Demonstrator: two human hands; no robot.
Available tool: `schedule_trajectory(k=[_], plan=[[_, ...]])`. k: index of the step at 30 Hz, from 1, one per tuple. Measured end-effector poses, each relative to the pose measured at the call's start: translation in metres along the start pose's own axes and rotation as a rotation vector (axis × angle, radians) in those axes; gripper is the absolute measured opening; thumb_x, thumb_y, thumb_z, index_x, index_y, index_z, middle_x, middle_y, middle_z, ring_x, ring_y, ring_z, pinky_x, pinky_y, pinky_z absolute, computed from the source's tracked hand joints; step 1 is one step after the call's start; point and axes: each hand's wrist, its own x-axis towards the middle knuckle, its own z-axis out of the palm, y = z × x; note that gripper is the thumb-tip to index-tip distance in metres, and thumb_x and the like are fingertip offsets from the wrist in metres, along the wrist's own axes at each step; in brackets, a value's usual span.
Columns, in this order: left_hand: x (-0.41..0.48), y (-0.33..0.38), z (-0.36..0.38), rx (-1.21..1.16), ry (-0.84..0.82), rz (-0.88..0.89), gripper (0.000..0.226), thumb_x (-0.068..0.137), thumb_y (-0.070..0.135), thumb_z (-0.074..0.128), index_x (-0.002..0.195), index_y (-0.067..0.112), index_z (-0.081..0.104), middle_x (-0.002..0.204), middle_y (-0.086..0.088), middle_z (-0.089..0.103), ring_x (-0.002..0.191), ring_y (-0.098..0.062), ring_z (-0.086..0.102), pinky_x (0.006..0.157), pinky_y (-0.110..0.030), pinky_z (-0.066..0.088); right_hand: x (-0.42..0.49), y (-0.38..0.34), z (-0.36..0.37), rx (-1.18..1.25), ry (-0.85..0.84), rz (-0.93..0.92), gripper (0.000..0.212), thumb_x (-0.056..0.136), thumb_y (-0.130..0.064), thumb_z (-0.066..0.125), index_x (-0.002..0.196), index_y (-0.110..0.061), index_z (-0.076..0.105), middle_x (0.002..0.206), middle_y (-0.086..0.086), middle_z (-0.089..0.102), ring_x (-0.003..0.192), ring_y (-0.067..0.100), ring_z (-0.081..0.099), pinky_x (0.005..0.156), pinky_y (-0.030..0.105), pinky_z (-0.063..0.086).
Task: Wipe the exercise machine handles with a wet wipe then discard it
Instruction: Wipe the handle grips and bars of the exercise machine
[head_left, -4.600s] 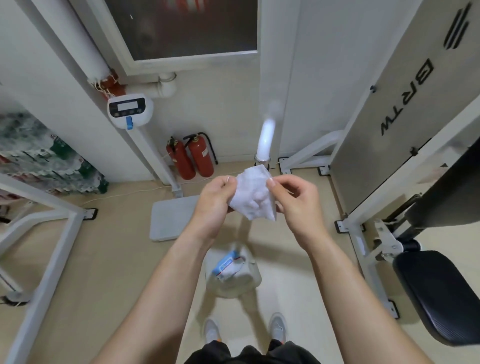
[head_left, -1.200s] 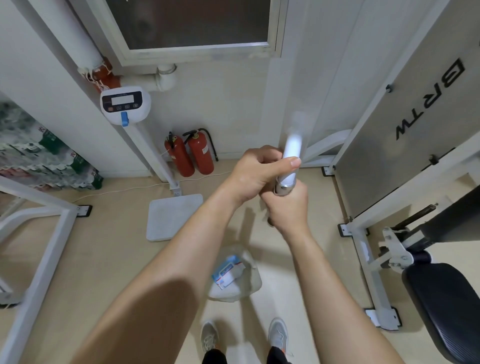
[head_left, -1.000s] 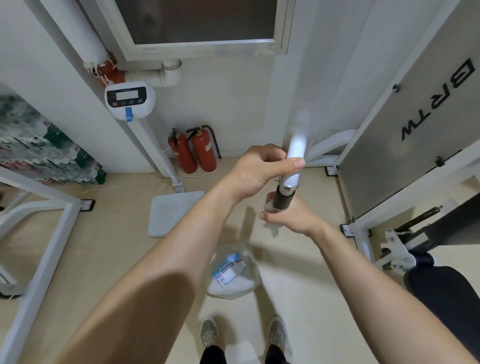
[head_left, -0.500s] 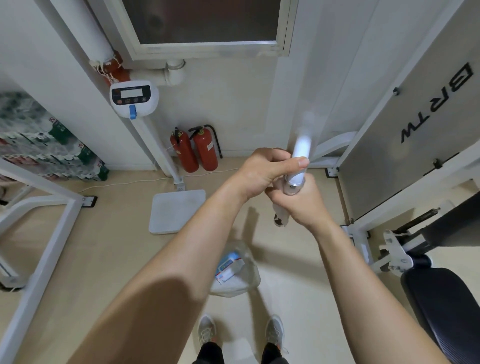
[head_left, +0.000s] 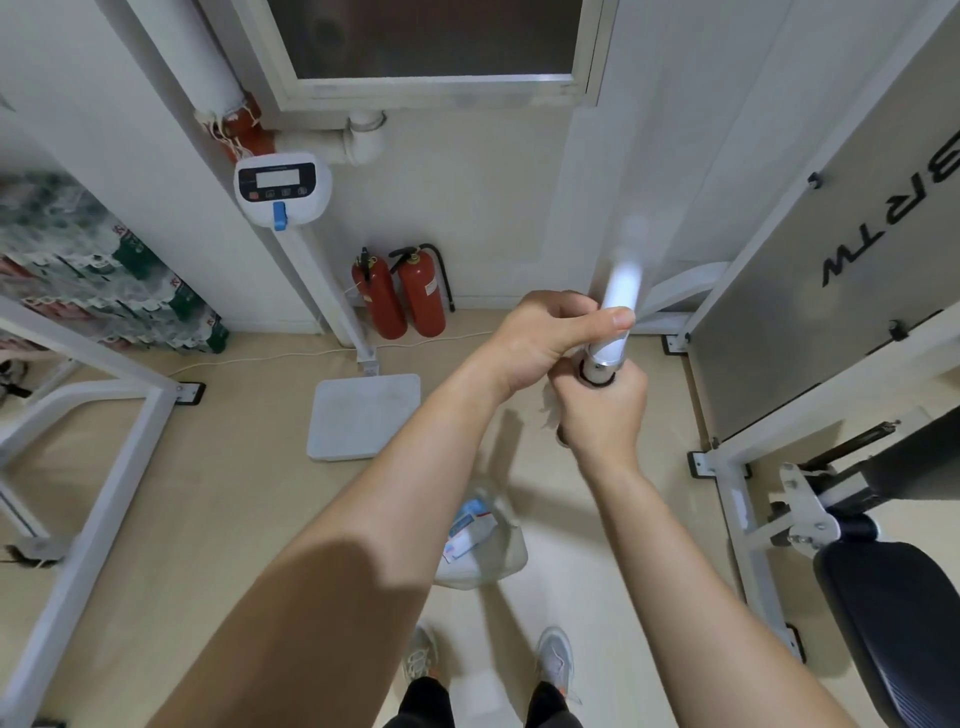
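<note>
Wiping in hand: your left grip (head_left: 550, 338) clamps the bar (head_left: 621, 283) just above the collar (head_left: 601, 361), right grip (head_left: 602, 415) clamps the wipe (head_left: 551, 410) round the hidden handle just below the collar; next, judged, stroke away from the collar, then bin it.

Beige floor (head_left: 234, 493): white scale base (head_left: 363, 415) left of the fingers (head_left: 571, 312), two red extinguishers (head_left: 410, 296) standing further left and beyond. Clear bag (head_left: 493, 561) holding a packet (head_left: 462, 530) lies below the fingers, shoes (head_left: 556, 660) lower still. Frame feet (head_left: 719, 462) bolted down to their right.
</note>
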Motion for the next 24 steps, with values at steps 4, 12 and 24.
schedule_trajectory(k=[4, 12, 24], plan=[[0.003, -0.004, -0.001, 0.008, -0.022, 0.012, 0.042, 0.074, 0.045, 0.074, 0.065, 0.008, 0.057, 0.069, -0.006, 0.044, 0.067, -0.015, 0.044, 0.067, -0.027, 0.036, 0.017, 0.008, -0.024, -0.063, -0.38, -0.042, 0.027, 0.073, -0.004, 0.068, 0.064, 0.008, 0.045, 0.057, 0.012, 0.048, 0.055, 0.021, 0.045, 0.052, 0.027, 0.037], [0.004, -0.002, 0.004, -0.004, -0.04, 0.072, 0.079, 0.066, 0.06, 0.067, 0.079, -0.016, 0.05, 0.075, -0.008, 0.036, 0.072, -0.02, 0.033, 0.071, -0.034, 0.024, -0.004, 0.07, -0.006, -0.22, -0.07, 0.185, 0.028, 0.083, -0.01, 0.064, 0.061, 0.005, 0.055, 0.059, 0.027, 0.061, 0.051, 0.038, 0.055, 0.053, 0.045, 0.048], [0.01, -0.01, 0.001, -0.048, -0.062, 0.116, 0.056, 0.073, 0.054, 0.07, 0.069, 0.001, 0.051, 0.067, -0.006, 0.036, 0.064, -0.015, 0.039, 0.066, -0.029, 0.033, -0.009, 0.091, 0.02, -0.109, 0.238, 0.177, 0.036, 0.072, -0.031, 0.066, 0.067, 0.001, 0.05, 0.06, 0.027, 0.051, 0.055, 0.043, 0.047, 0.046, 0.05, 0.049]])
